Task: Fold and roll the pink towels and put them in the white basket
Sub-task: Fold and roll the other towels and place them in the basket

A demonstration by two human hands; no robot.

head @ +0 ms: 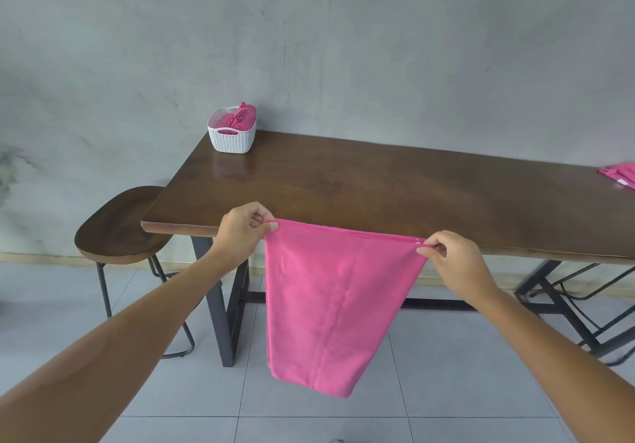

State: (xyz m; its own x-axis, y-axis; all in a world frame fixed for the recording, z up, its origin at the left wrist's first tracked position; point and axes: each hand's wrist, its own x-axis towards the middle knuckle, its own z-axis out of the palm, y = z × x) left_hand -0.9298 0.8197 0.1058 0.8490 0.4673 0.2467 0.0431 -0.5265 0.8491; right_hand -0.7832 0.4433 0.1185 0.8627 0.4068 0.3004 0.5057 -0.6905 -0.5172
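Observation:
A pink towel (330,305) hangs in the air in front of the table's near edge, doubled over with its top edge stretched level. My left hand (242,231) pinches its top left corner and my right hand (453,258) pinches the top right corner. The towel's lower end hangs over the floor. The white basket (231,136) stands at the table's far left corner with rolled pink towels (240,117) inside. Another pink towel (620,174) lies at the table's right edge, partly cut off by the frame.
The dark wooden table (360,184) stands against a grey wall on black metal legs. A wooden stool (120,229) stands at its left end. A black chair frame (584,308) shows under the table at right. Grey floor tiles lie below.

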